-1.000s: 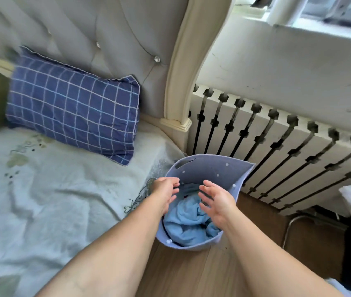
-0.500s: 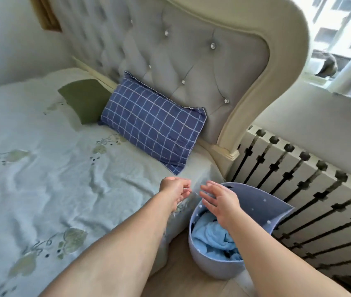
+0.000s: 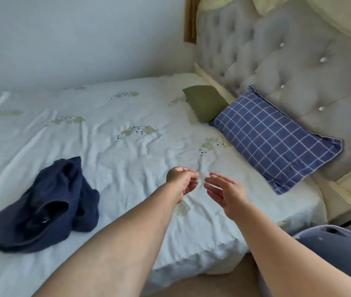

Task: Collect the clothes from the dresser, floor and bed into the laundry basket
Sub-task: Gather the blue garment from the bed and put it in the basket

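Observation:
A crumpled dark navy garment (image 3: 48, 206) lies on the pale bed cover (image 3: 127, 151), at the left. My left hand (image 3: 182, 181) and my right hand (image 3: 226, 194) hover side by side above the middle of the bed, both empty with fingers loosely apart. The garment is well to the left of my left hand. The grey-blue laundry basket (image 3: 341, 249) stands on the floor at the lower right, partly hidden behind my right forearm; its inside is out of sight.
A blue checked pillow (image 3: 275, 138) and a green cushion (image 3: 204, 103) lean against the tufted grey headboard (image 3: 288, 61) at the right. A white wall runs along the bed's far side. A strip of wooden floor (image 3: 245, 281) shows by the bed's near edge.
My view has swung left from the basket to the bed. Both hands have lifted out of the basket and now hang over the bed cover. The navy garment has come into sight.

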`<state>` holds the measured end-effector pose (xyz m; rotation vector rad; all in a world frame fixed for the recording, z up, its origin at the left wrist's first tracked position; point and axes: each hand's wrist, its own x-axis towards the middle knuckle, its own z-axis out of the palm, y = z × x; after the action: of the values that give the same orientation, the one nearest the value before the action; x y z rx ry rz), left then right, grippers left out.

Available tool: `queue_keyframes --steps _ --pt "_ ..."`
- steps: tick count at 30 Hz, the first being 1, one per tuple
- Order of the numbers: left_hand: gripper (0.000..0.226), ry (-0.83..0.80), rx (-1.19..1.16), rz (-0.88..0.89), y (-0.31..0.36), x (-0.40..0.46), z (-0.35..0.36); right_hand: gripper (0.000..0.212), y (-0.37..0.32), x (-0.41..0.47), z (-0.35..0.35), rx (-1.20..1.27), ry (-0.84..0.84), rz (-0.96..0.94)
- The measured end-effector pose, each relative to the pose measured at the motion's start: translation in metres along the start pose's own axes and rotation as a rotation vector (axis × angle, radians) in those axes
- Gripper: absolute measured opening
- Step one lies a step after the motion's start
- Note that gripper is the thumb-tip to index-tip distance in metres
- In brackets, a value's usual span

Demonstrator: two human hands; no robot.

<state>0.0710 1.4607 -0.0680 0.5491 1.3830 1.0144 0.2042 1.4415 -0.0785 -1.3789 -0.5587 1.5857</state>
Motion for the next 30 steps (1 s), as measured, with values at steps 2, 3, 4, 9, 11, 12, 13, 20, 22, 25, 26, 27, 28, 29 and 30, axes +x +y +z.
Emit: queue_keyframes --steps 2,3,4,9,11,12,13,20,22,25,26,27,28,29,30 --pt "0.019 0.065 -0.02 0.019 0.011 -0.005 -0.051 0.009 0.014 -0.008 0.046 -0.027 -0.052 0.012" --pt "0.019 0.092 -0.028 0.027 0.016 -0.008 -0.072 0.009 0.02 -0.011 0.064 -0.041 -0.073 0.015" --pt "0.019 0.126 -0.044 0.038 0.021 -0.011 -0.099 0.009 0.029 -0.015 0.088 -0.065 -0.098 0.021" --pt "0.019 0.251 -0.088 0.046 0.034 -0.021 -0.206 0.007 0.067 -0.027 0.181 -0.156 -0.201 0.044" --pt "0.019 0.295 -0.104 0.031 0.034 -0.019 -0.239 0.007 0.08 -0.029 0.21 -0.191 -0.243 0.058" --pt "0.018 0.323 -0.122 0.025 0.033 -0.015 -0.259 0.007 0.089 -0.027 0.228 -0.22 -0.262 0.068" --pt "0.017 0.344 -0.132 0.02 0.033 -0.012 -0.272 0.006 0.095 -0.025 0.243 -0.243 -0.276 0.076" --pt "0.015 0.469 -0.192 -0.025 0.045 0.031 -0.37 0.01 0.136 0.014 0.347 -0.37 -0.394 0.144" --pt "0.017 0.495 -0.198 -0.035 0.05 0.05 -0.395 0.009 0.147 0.029 0.375 -0.413 -0.407 0.16" --pt "0.016 0.509 -0.186 -0.057 0.051 0.072 -0.428 0.005 0.165 0.048 0.411 -0.486 -0.417 0.18" --pt "0.016 0.503 -0.178 -0.065 0.051 0.077 -0.435 0.004 0.17 0.052 0.419 -0.51 -0.417 0.186" --pt "0.017 0.499 -0.176 -0.076 0.049 0.082 -0.445 0.002 0.177 0.057 0.43 -0.528 -0.418 0.198" --pt "0.018 0.497 -0.169 -0.087 0.048 0.085 -0.453 0.003 0.183 0.061 0.438 -0.549 -0.415 0.202" --pt "0.018 0.5 -0.157 -0.098 0.047 0.09 -0.463 0.004 0.192 0.065 0.447 -0.56 -0.409 0.21" --pt "0.017 0.502 -0.145 -0.105 0.046 0.093 -0.471 0.003 0.199 0.068 0.454 -0.574 -0.4 0.212"
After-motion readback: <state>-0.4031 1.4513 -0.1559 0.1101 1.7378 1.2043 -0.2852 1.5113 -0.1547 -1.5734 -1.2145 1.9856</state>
